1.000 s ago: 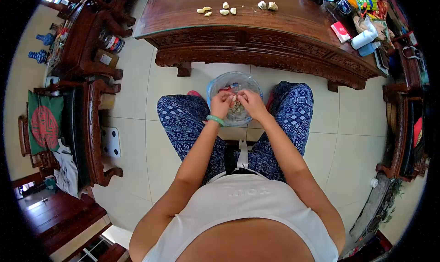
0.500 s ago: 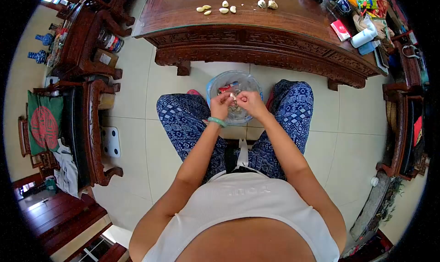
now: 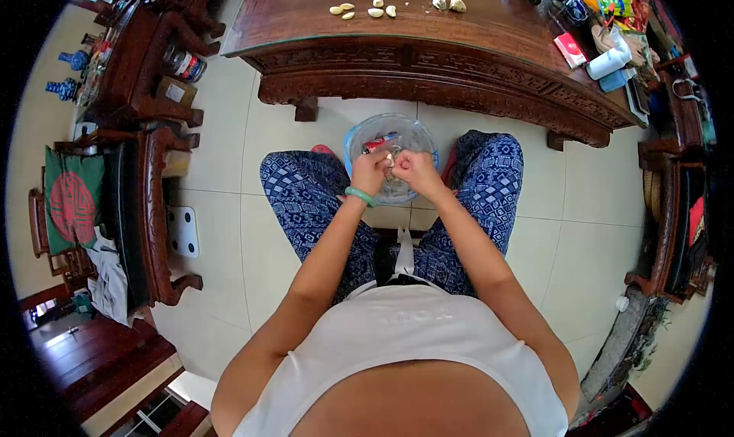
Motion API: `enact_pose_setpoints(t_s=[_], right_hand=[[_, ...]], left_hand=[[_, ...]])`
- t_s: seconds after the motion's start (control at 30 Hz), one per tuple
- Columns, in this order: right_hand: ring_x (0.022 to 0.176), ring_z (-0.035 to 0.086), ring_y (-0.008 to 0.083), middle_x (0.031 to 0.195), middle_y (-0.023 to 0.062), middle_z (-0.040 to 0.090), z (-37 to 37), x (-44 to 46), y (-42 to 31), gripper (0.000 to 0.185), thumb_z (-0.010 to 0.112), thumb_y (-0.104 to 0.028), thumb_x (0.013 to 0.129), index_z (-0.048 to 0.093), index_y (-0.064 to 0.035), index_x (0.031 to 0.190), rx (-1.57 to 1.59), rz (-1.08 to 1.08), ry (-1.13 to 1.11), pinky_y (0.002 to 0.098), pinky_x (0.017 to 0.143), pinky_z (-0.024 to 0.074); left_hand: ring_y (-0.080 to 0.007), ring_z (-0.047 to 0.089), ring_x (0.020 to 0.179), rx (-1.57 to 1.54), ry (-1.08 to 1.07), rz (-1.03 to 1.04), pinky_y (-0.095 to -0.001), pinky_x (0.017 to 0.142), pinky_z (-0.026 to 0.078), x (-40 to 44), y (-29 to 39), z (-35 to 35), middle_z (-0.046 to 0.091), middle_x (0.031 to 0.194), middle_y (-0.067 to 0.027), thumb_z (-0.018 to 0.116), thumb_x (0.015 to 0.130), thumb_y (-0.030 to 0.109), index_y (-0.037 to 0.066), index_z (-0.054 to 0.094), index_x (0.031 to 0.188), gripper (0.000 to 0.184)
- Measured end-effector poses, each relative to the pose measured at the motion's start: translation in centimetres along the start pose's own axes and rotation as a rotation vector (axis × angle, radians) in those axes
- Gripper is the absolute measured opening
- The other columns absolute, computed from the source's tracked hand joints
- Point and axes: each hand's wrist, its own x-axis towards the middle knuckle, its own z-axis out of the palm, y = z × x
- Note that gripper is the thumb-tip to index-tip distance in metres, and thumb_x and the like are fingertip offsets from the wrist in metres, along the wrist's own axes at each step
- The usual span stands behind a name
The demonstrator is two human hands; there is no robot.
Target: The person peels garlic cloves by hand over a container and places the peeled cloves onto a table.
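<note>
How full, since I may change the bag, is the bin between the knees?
Partly filled: a red item and pale scraps lie inside the bin, with bare liner showing. The left hand and right hand hide the middle.

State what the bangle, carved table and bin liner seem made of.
Bangle: smooth, glossy, pale green, perhaps jade, though glass or plastic could look alike.
Carved table: polished dark reddish-brown wood, by its grain and sheen; the greenish front edge suggests a glass sheet on top.
Bin liner: probably thin, translucent plastic film, by its wrinkles.
</note>
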Motion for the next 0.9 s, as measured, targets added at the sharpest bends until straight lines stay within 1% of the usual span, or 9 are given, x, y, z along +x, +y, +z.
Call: enact_pose_setpoints(t_s=[0.1, 0.2, 0.37, 0.43, 0.63, 0.73, 0.8, 0.83, 0.9], right_hand=[[0.048, 0.049, 0.0136, 0.054, 0.0091, 0.054, 0.3, 0.0, -0.1, 0.018, 0.067, -0.015, 0.069, 0.058, 0.0009, 0.070, -0.029, -0.006, 0.028, 0.0294, 0.048, 0.0416], [0.048, 0.051, 0.0159, 0.054, 0.0103, 0.055, 0.9, 0.1, 0.5, 0.017, 0.066, -0.014, 0.069, 0.058, 0.0008, 0.069, 0.008, -0.018, 0.086, 0.0300, 0.048, 0.0420], [0.051, 0.055, 0.0171, 0.056, 0.0115, 0.057, 1.0, 0.5, 0.8, 0.023, 0.068, -0.020, 0.067, 0.058, 0.0009, 0.067, 0.032, 0.081, 0.079, 0.0311, 0.049, 0.0430], [0.051, 0.055, 0.0170, 0.056, 0.0117, 0.057, 1.3, 0.8, 1.4, 0.025, 0.068, -0.022, 0.067, 0.058, 0.0008, 0.066, 0.048, 0.132, 0.069, 0.0317, 0.050, 0.0431], [0.047, 0.050, 0.0159, 0.054, 0.0078, 0.056, 1.5, 1.2, 1.7, 0.025, 0.068, -0.022, 0.067, 0.059, 0.0007, 0.064, 0.156, 0.188, 0.102, 0.0321, 0.047, 0.0415], [0.044, 0.047, 0.0138, 0.050, 0.0028, 0.051, 0.9, 1.5, 1.1, 0.029, 0.063, -0.027, 0.073, 0.057, -0.0002, 0.064, 0.273, 0.328, -0.065, 0.0289, 0.041, 0.0373], [0.042, 0.038, 0.0066, 0.053, -0.0026, 0.043, 0.1, 1.2, 0.0, 0.031, 0.053, -0.033, 0.082, 0.052, -0.0063, 0.067, 0.540, 0.520, -0.331, 0.0220, 0.036, 0.0258], [0.039, 0.031, 0.0065, 0.052, -0.0040, 0.037, 0.3, 1.2, 0.4, 0.035, 0.045, -0.037, 0.087, 0.045, -0.0091, 0.066, 0.548, 0.480, -0.368, 0.0222, 0.035, 0.0213], [0.039, 0.029, 0.0061, 0.052, -0.0042, 0.035, 0.5, 1.2, 0.5, 0.034, 0.043, -0.035, 0.088, 0.043, -0.0102, 0.065, 0.639, 0.464, -0.402, 0.0224, 0.035, 0.0194]], left_hand=[[-0.0303, 0.061, 0.060, 0.327, 0.062, 0.146, -0.0349, 0.057, 0.048, -0.1, 0.9, -0.2, 0.062, 0.070, -0.0196, 0.061, 0.076, 0.007, -0.002, 0.064, 0.093, 0.020], [-0.0376, 0.059, 0.071, 0.415, 0.119, 0.334, -0.0385, 0.062, 0.048, -0.1, 1.0, 0.3, 0.061, 0.079, -0.0225, 0.060, 0.074, 0.007, -0.002, 0.064, 0.089, 0.018], [-0.0374, 0.058, 0.076, 0.271, 0.172, 0.268, -0.0399, 0.066, 0.047, 0.0, -0.4, 0.8, 0.061, 0.084, -0.0219, 0.058, 0.072, 0.001, -0.001, 0.063, 0.088, 0.017], [-0.0368, 0.058, 0.076, 0.300, 0.193, 0.420, -0.0399, 0.065, 0.047, 0.0, -0.5, 0.8, 0.061, 0.084, -0.0208, 0.058, 0.072, -0.001, 0.000, 0.063, 0.090, 0.018], [-0.0357, 0.058, 0.074, 0.263, 0.204, 0.388, -0.0377, 0.064, 0.047, -0.3, -0.1, 0.4, 0.061, 0.082, -0.0188, 0.055, 0.074, -0.003, 0.001, 0.061, 0.094, 0.020], [-0.0321, 0.060, 0.073, 0.212, 0.236, 0.374, -0.0346, 0.065, 0.048, -0.7, 0.9, 0.3, 0.062, 0.082, -0.0175, 0.058, 0.075, -0.001, 0.001, 0.062, 0.093, 0.019], [-0.0277, 0.061, 0.073, 0.142, 0.228, 0.328, -0.0323, 0.065, 0.048, -0.6, 1.0, 0.2, 0.062, 0.083, -0.0158, 0.059, 0.076, 0.000, 0.000, 0.062, 0.093, 0.018], [-0.0232, 0.062, 0.072, 0.074, 0.221, 0.274, -0.0300, 0.065, 0.048, -0.6, 1.0, 0.1, 0.063, 0.083, -0.0140, 0.060, 0.076, 0.002, 0.000, 0.063, 0.093, 0.017], [-0.0192, 0.061, 0.072, 0.012, 0.232, 0.242, -0.0282, 0.065, 0.048, -0.4, 0.3, 0.3, 0.064, 0.083, -0.0117, 0.060, 0.077, 0.002, 0.000, 0.063, 0.093, 0.017]])
